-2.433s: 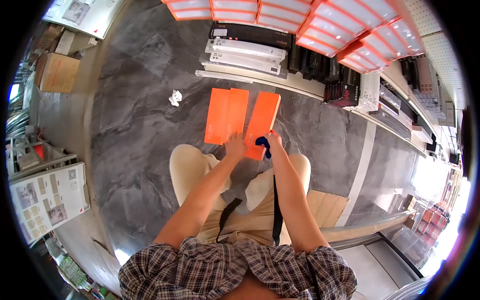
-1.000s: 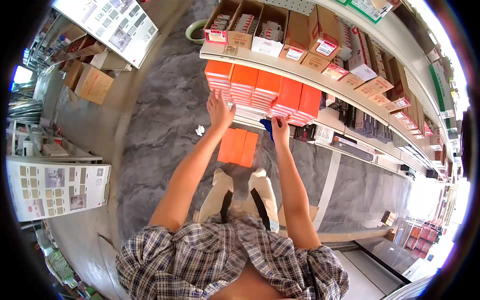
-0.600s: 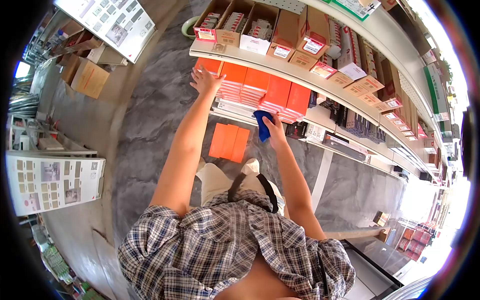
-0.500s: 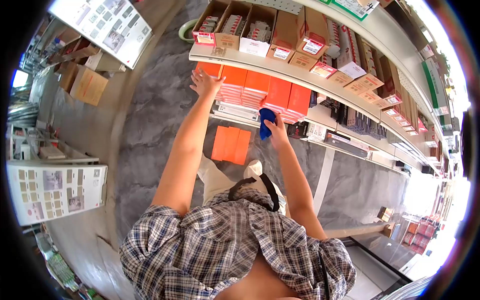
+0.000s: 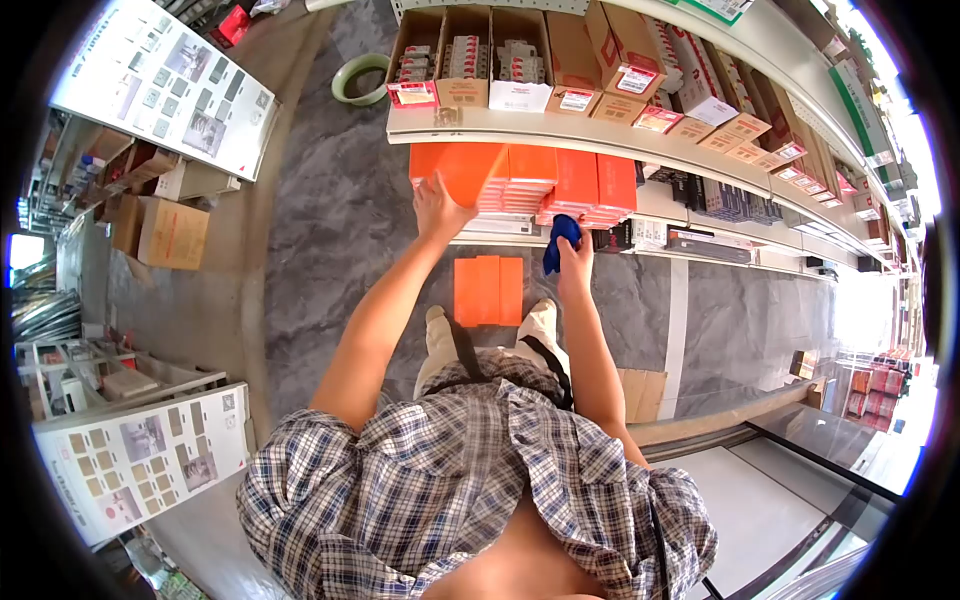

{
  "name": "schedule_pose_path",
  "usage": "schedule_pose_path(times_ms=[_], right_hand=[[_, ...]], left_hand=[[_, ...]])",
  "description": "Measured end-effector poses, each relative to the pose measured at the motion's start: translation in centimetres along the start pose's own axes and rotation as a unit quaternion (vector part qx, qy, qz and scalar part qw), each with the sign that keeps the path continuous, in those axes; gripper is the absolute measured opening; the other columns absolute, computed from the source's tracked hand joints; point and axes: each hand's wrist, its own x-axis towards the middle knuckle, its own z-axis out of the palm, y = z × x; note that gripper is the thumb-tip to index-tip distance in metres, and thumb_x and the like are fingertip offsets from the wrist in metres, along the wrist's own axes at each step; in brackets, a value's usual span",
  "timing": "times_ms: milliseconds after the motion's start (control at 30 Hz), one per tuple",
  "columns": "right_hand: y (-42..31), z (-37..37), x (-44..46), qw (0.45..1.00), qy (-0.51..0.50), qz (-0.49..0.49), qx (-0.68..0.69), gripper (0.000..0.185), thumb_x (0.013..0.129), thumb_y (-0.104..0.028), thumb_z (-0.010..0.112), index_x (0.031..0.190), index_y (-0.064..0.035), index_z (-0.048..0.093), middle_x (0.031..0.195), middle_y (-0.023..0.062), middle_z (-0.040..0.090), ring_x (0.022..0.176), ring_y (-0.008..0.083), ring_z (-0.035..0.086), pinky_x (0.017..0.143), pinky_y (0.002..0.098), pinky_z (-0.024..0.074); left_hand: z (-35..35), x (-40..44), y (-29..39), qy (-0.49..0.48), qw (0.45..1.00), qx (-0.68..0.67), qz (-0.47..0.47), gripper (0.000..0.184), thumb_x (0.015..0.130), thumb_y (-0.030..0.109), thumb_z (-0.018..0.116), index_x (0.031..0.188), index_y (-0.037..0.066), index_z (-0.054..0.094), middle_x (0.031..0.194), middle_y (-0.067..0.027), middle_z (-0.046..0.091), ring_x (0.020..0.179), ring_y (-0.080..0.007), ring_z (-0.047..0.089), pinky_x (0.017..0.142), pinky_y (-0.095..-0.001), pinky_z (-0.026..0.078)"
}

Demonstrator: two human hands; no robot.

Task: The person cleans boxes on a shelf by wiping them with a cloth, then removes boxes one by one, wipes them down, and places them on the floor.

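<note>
My left hand [image 5: 440, 208] grips an orange box [image 5: 458, 168] at its near side. That box sits tilted at the front of the lower shelf, its far part under the shelf board above. In my right hand [image 5: 574, 260] is a bunched blue cloth [image 5: 561, 236], held close to the front of the red-orange box stacks [image 5: 575, 180]. More orange boxes [image 5: 488, 290] lie side by side on the floor between my feet and the shelf.
An upper shelf [image 5: 480, 125] juts out above the orange stacks, bearing open cartons [image 5: 520, 95] of small packs. A pale green ring-shaped object [image 5: 362, 80] lies on the floor at its left end. Display boards [image 5: 175, 85] stand at the left.
My left hand has gone from open fingers over the leftmost boxes to a grip on one, which is now pulled forward and tilted. My right hand still has the blue cloth.
</note>
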Motion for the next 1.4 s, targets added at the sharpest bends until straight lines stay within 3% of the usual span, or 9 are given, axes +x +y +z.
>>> schedule_pose_path(times_ms=[33, 100, 167, 233, 300, 467, 567, 900, 1400], right_hand=[[0.1, -0.6, 0.6, 0.998, 0.016, -0.038, -0.053, 0.044, 0.081, -0.006, 0.059, 0.122, -0.0023, 0.046, 0.098, 0.0079, 0.056, 0.088, 0.0165, 0.055, 0.076, 0.0284, 0.0454], [-2.0, -1.0, 1.2, 0.981, 0.033, -0.110, -0.158, 0.046, 0.080, -0.006, 0.059, 0.124, -0.0043, 0.046, 0.108, 0.0149, 0.057, 0.098, 0.0225, 0.056, 0.084, 0.0318, 0.0441], [-4.6, -1.4, 1.8, 0.957, 0.033, -0.166, -0.235, 0.044, 0.080, -0.006, 0.059, 0.122, -0.0036, 0.047, 0.111, 0.0177, 0.057, 0.103, 0.0248, 0.056, 0.086, 0.0331, 0.0443], [-4.8, -1.5, 3.8, 0.972, 0.015, -0.143, -0.187, 0.039, 0.078, -0.003, 0.058, 0.117, -0.0024, 0.053, 0.114, 0.0183, 0.056, 0.105, 0.0288, 0.056, 0.088, 0.0352, 0.0445], [-6.7, -0.6, 3.9, 0.884, 0.008, -0.332, -0.329, 0.036, 0.075, 0.000, 0.057, 0.111, -0.0022, 0.058, 0.117, 0.0168, 0.055, 0.106, 0.0321, 0.055, 0.090, 0.0367, 0.0447], [-4.4, 1.9, 7.2, 0.842, -0.071, -0.360, -0.395, 0.037, 0.074, 0.003, 0.057, 0.110, -0.0050, 0.061, 0.124, 0.0139, 0.052, 0.114, 0.0333, 0.050, 0.097, 0.0389, 0.0415], [-2.6, 2.3, 8.3, 0.796, -0.060, -0.386, -0.462, 0.037, 0.074, 0.003, 0.056, 0.110, -0.0043, 0.060, 0.127, 0.0141, 0.051, 0.120, 0.0335, 0.045, 0.100, 0.0396, 0.0384], [0.1, 2.4, 9.1, 0.819, -0.038, -0.407, -0.403, 0.042, 0.073, 0.008, 0.053, 0.114, -0.0037, 0.056, 0.135, 0.0122, 0.045, 0.129, 0.0344, 0.036, 0.105, 0.0412, 0.0337], [-2.6, 8.0, 8.5, 0.771, -0.092, -0.437, -0.455, 0.043, 0.072, 0.000, 0.059, 0.115, -0.0050, 0.056, 0.134, 0.0102, 0.046, 0.127, 0.0294, 0.039, 0.106, 0.0427, 0.0323]], left_hand=[[0.4, -0.2, 0.3, -0.001, 1.000, -0.002, -0.005, 0.099, 0.060, 0.042, 0.076, 0.132, -0.004, 0.028, 0.118, -0.0299, 0.043, 0.109, -0.0440, 0.044, 0.093, -0.0512, 0.037], [0.5, -0.1, 1.1, -0.031, 0.981, -0.096, 0.166, 0.098, 0.061, 0.039, 0.076, 0.134, -0.003, 0.026, 0.120, -0.0297, 0.042, 0.114, -0.0447, 0.041, 0.097, -0.0514, 0.035], [-0.3, 0.6, 2.8, -0.101, 0.974, -0.112, 0.167, 0.099, 0.060, 0.036, 0.076, 0.135, -0.002, 0.024, 0.123, -0.0280, 0.040, 0.119, -0.0428, 0.038, 0.099, -0.0506, 0.034], [-0.7, 1.6, 4.4, -0.188, 0.951, -0.055, 0.237, 0.100, 0.058, 0.034, 0.077, 0.136, -0.002, 0.026, 0.128, -0.0256, 0.038, 0.122, -0.0406, 0.036, 0.102, -0.0483, 0.033], [-0.5, 2.2, 5.1, -0.201, 0.942, -0.059, 0.261, 0.098, 0.057, 0.034, 0.077, 0.135, -0.003, 0.029, 0.131, -0.0238, 0.036, 0.124, -0.0390, 0.035, 0.104, -0.0466, 0.031], [-0.8, 4.3, 5.9, -0.289, 0.897, -0.006, 0.334, 0.097, 0.057, 0.031, 0.077, 0.136, 0.000, 0.031, 0.136, -0.0211, 0.033, 0.125, -0.0376, 0.035, 0.105, -0.0455, 0.031], [-0.4, 4.5, 4.8, -0.213, 0.893, -0.013, 0.396, 0.095, 0.059, 0.027, 0.077, 0.138, 0.002, 0.031, 0.141, -0.0179, 0.028, 0.127, -0.0358, 0.034, 0.106, -0.0445, 0.032], [1.6, 4.2, 4.2, -0.109, 0.891, 0.050, 0.438, 0.094, 0.060, 0.023, 0.077, 0.139, 0.002, 0.029, 0.144, -0.0156, 0.024, 0.130, -0.0335, 0.031, 0.107, -0.0441, 0.032], [0.1, 6.3, 6.4, -0.257, 0.932, -0.115, 0.229, 0.104, 0.064, 0.026, 0.074, 0.143, 0.000, 0.012, 0.144, -0.0234, 0.021, 0.135, -0.0403, 0.019, 0.108, -0.0458, 0.029]])
